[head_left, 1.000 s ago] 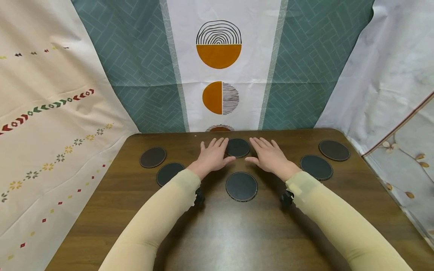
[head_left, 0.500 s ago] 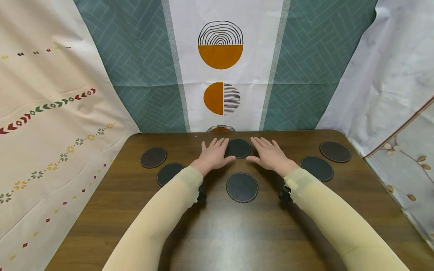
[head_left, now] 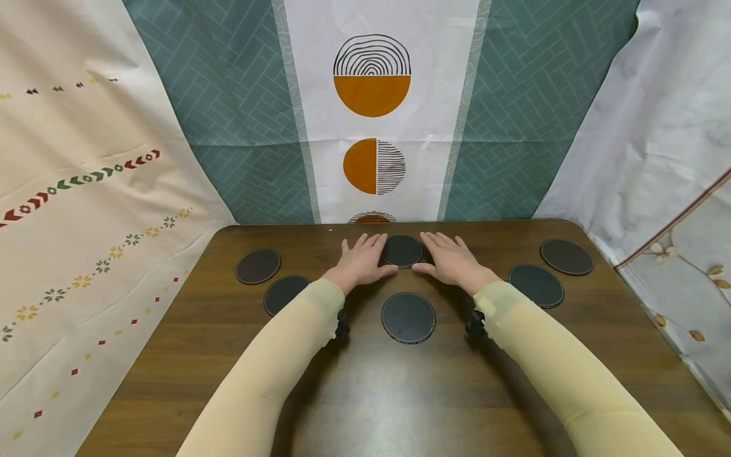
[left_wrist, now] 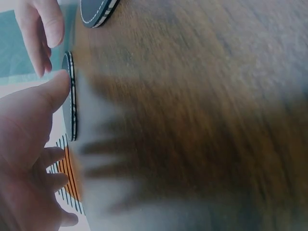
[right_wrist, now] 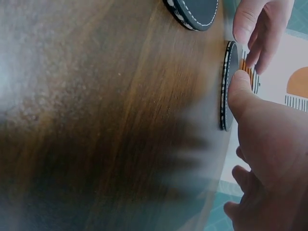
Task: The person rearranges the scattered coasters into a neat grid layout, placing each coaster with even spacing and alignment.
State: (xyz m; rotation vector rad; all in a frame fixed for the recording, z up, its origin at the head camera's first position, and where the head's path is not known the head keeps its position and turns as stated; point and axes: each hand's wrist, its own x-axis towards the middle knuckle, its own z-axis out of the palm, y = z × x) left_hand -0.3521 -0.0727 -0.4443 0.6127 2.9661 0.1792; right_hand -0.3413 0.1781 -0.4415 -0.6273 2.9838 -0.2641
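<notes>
My left hand (head_left: pixel 360 261) hovers just left of a round dark coaster (head_left: pixel 402 252) near the table's back edge. On that coaster's other side is my right hand (head_left: pixel 451 260). Both hands have their fingers extended and thumbs pointing inward at each other, holding nothing. In the left wrist view the left hand (left_wrist: pixel 24 130) appears above the table, casting a finger shadow on it. The right wrist view likewise has the right hand (right_wrist: pixel 274 139) raised, its thumb overlapping the coaster (right_wrist: pixel 230 86). A second dark coaster (head_left: pixel 408 317) lies nearer, between the forearms.
Two more coasters lie at left, a brown one (head_left: pixel 258 266) and a black one (head_left: pixel 285 293) partly behind the left sleeve. At right are a black coaster (head_left: pixel 535 285) and a brown coaster (head_left: pixel 567 256). Patterned cloths (head_left: pixel 508 127) hang around the wooden table (head_left: pixel 394 400).
The hands have drawn very slightly toward each other, fingers still extended. The head view has shifted a little. The coasters lie where they were.
</notes>
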